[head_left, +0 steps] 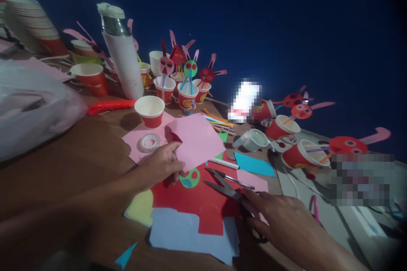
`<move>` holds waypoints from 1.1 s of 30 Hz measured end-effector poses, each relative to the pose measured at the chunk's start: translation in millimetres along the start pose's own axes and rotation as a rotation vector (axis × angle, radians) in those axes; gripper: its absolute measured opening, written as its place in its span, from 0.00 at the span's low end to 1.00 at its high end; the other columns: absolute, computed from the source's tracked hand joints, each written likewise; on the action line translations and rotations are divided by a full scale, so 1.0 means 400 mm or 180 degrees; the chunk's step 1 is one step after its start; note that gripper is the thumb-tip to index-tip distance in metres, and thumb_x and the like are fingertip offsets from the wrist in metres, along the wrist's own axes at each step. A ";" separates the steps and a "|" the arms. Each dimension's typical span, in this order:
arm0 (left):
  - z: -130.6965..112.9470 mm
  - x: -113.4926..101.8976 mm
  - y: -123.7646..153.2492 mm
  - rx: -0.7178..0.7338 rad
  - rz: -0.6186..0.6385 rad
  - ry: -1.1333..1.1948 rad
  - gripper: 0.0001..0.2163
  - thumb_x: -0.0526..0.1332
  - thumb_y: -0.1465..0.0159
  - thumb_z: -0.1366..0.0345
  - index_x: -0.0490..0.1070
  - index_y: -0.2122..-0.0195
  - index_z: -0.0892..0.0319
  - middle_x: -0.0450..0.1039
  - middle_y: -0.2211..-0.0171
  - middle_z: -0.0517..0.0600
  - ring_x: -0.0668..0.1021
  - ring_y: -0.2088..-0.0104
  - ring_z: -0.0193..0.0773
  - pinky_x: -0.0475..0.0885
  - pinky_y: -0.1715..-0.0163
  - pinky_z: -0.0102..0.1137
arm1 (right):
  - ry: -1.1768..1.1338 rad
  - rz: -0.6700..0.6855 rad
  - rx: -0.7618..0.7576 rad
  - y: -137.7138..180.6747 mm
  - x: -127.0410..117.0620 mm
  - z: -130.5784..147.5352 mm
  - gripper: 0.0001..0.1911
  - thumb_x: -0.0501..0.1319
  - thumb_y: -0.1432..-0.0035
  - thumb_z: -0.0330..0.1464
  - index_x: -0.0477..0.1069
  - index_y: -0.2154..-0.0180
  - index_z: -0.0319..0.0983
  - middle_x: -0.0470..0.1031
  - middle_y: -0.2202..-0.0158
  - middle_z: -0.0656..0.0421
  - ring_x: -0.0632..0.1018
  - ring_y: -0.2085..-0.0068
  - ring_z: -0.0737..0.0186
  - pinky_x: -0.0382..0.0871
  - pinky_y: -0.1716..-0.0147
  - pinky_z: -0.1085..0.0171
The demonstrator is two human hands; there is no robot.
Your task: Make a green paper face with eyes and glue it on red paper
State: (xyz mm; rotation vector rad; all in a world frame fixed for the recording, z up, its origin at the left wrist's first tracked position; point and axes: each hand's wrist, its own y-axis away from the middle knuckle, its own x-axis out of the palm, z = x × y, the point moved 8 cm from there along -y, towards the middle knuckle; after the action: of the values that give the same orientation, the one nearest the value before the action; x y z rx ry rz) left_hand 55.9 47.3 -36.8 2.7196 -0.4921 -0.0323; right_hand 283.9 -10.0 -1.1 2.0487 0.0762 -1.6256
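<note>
A pink sheet of paper (pixel 199 139) is pinched in my left hand (pixel 163 163), and a small dark red paper piece (pixel 174 134) shows at its edge by my fingertips. My right hand (pixel 280 214) grips a pair of scissors (pixel 224 187) with the blades spread, to the right of and apart from the pink sheet. Beneath both hands lie red paper (pixel 187 199) and light blue paper (pixel 178 228). On the red paper, a green disc (pixel 190 178) bears red and blue shapes. A pen (pixel 235 179) lies just behind the blades, and a white marker (pixel 224 163) is farther back.
An empty paper cup (pixel 149 112) and a tape roll (pixel 149 142) stand left of the pink sheet. Several red cups (pixel 188 95) with paper faces on straws stand behind, near a white flask (pixel 124 59). A plastic bag (pixel 34 106) is at left, blue paper (pixel 254 164) at right.
</note>
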 end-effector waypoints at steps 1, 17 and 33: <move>-0.001 0.002 0.003 -0.0038 0.0033 -0.0085 0.32 0.58 0.43 0.70 0.45 0.40 0.69 0.69 0.85 0.42 0.70 0.86 0.32 0.61 0.88 0.24 | 0.0037 0.0006 0.0000 -0.001 -0.005 0.001 0.22 0.61 0.49 0.30 0.68 0.51 0.43 0.79 0.66 0.55 0.80 0.68 0.51 0.67 0.75 0.62; 0.001 0.000 0.006 -0.0143 0.0099 -0.0330 0.35 0.57 0.45 0.71 0.41 0.38 0.67 0.69 0.85 0.41 0.70 0.85 0.33 0.63 0.87 0.25 | -0.0294 -0.0673 -0.0416 -0.019 -0.061 -0.034 0.15 0.52 0.39 0.33 0.70 0.51 0.46 0.78 0.59 0.55 0.79 0.63 0.53 0.70 0.69 0.61; 0.015 -0.004 0.000 -0.0160 0.0081 -0.0456 0.36 0.57 0.46 0.71 0.42 0.38 0.65 0.69 0.83 0.42 0.71 0.84 0.33 0.67 0.85 0.25 | -0.0084 -0.0849 -0.0195 -0.412 -0.148 0.041 0.16 0.49 0.39 0.26 0.67 0.52 0.35 0.70 0.54 0.47 0.73 0.54 0.51 0.67 0.60 0.58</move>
State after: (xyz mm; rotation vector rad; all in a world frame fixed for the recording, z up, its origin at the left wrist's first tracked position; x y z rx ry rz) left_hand 53.8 45.7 -42.4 2.6732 -0.5589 -0.2310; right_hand 194.4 141.1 -8.0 2.0384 0.4003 -1.7825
